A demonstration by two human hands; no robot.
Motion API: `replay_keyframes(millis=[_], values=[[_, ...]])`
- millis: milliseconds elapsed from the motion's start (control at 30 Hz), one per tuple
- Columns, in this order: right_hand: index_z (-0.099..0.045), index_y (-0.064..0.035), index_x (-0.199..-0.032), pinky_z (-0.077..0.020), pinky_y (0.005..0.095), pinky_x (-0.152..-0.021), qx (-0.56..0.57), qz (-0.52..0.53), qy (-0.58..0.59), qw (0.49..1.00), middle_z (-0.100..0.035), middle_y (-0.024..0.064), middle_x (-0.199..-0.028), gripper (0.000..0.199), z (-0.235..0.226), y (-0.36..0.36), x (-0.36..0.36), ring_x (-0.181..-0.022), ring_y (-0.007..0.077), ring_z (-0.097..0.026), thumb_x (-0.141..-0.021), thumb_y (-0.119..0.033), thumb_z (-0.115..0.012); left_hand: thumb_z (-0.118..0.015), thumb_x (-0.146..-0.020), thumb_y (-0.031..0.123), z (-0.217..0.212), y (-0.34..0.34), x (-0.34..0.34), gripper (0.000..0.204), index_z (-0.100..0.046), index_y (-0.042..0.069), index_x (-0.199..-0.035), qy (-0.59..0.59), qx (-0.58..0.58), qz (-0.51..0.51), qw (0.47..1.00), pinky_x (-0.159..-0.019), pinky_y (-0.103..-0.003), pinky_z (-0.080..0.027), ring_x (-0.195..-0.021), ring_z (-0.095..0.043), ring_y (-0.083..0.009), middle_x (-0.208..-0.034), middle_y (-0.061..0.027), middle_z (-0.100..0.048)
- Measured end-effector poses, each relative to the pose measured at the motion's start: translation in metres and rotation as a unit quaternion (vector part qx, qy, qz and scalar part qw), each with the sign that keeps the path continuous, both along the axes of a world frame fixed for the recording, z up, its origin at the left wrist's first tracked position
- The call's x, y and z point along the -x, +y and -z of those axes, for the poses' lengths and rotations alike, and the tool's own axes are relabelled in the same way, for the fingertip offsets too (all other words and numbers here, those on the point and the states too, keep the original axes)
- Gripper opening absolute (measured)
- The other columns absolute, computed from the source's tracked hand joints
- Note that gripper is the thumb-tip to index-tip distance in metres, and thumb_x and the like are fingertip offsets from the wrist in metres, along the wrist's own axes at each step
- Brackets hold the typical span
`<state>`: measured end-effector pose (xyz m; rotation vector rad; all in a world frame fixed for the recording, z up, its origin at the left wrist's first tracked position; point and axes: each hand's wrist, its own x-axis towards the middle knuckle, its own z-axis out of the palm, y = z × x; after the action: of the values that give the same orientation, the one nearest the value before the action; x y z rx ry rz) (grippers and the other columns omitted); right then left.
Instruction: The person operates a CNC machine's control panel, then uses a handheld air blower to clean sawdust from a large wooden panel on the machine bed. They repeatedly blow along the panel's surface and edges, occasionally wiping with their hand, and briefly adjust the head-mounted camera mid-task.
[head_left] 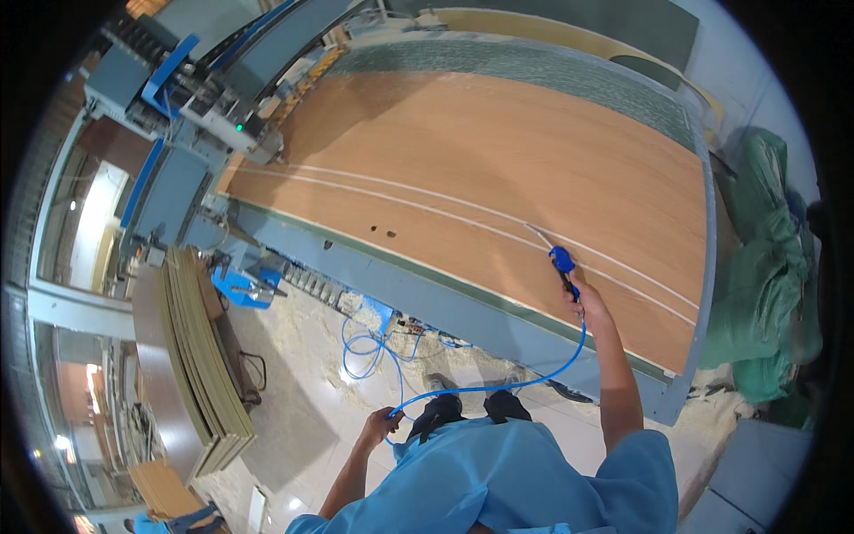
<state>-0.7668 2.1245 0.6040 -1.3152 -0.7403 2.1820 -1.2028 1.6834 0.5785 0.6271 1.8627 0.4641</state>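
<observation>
My right hand [584, 298] is wrapped round a blue air blow gun [561, 260], held over the right part of a wood-grain board [471, 133]. Its thin nozzle points up and left, toward two long pale lines that curve along the board. From the gun's lower end a blue hose [498, 388] sags across in front of my body. Lower left, away from the board, my left hand [381, 425] grips that same hose. Two small dark holes show in the board near its front edge.
At the upper left stands a machine head [231, 125] with a green light. Stacked panels [178, 356] lean at the left, near coiled hose [369, 351] on the dusty floor. Green sacks [756, 267] are piled right of the machine table [507, 325]. A person's sleeve shows bottom left.
</observation>
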Motion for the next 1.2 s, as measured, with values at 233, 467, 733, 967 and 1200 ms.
replay_keyframes(millis=[233,467,733,967,1200], values=[[-0.054,-0.0065,-0.087,-0.0238,0.0227,-0.035,0.062,-0.151,-0.01,0.987,-0.045,-0.0041,-0.06,0.054,0.01,-0.055,0.059,-0.037,0.0053,-0.03,-0.099,-0.059,-0.056,-0.067,-0.098,0.027,0.035,-0.052,0.024,0.025,-0.074,0.005,-0.107,-0.02,-0.013,0.001,1.0,-0.062,-0.029,-0.053,-0.068,-0.063,-0.0112,-0.078,-0.0039,-0.069],[-0.054,-0.0139,-0.086,-0.026,0.024,-0.038,0.0,0.123,0.063,0.99,-0.047,-0.006,-0.061,0.049,0.035,-0.06,0.143,-0.038,0.0064,-0.034,-0.1,-0.061,-0.051,-0.063,-0.096,0.028,0.054,-0.094,0.095,0.028,-0.074,0.004,-0.105,-0.013,-0.047,-0.057,0.997,-0.059,-0.029,-0.05,-0.063,-0.061,-0.0116,-0.072,-0.0047,-0.067],[-0.053,-0.0173,-0.087,-0.0312,0.0273,-0.046,-0.042,0.494,0.187,0.848,-0.049,-0.0073,-0.063,0.048,0.06,-0.023,0.131,-0.046,0.0093,-0.035,-0.105,-0.059,-0.037,-0.057,-0.097,0.032,0.039,-0.098,0.156,0.033,-0.075,0.005,-0.101,0.047,-0.098,-0.041,0.993,-0.061,-0.03,-0.052,-0.065,-0.065,-0.0141,-0.071,-0.0073,-0.068],[-0.056,-0.0165,-0.087,-0.0308,0.0237,-0.038,0.023,0.285,0.117,0.951,-0.051,-0.0057,-0.061,0.041,0.052,0.014,0.216,-0.04,0.0071,-0.038,-0.104,-0.053,-0.048,-0.054,-0.103,0.03,0.046,-0.08,0.171,0.034,-0.075,0.003,-0.101,0.027,-0.123,-0.085,0.988,-0.06,-0.03,-0.052,-0.064,-0.064,-0.0139,-0.069,-0.0071,-0.067],[-0.054,-0.0136,-0.089,-0.0261,0.0224,-0.038,0.056,-0.117,0.03,0.991,-0.048,-0.0061,-0.06,0.042,0.032,0.026,0.332,-0.04,0.0034,-0.034,-0.101,-0.054,-0.056,-0.052,-0.104,0.029,0.039,-0.069,0.224,0.033,-0.074,0.004,-0.104,0.066,-0.094,-0.136,0.984,-0.06,-0.03,-0.051,-0.063,-0.064,-0.0144,-0.069,-0.0075,-0.067]])
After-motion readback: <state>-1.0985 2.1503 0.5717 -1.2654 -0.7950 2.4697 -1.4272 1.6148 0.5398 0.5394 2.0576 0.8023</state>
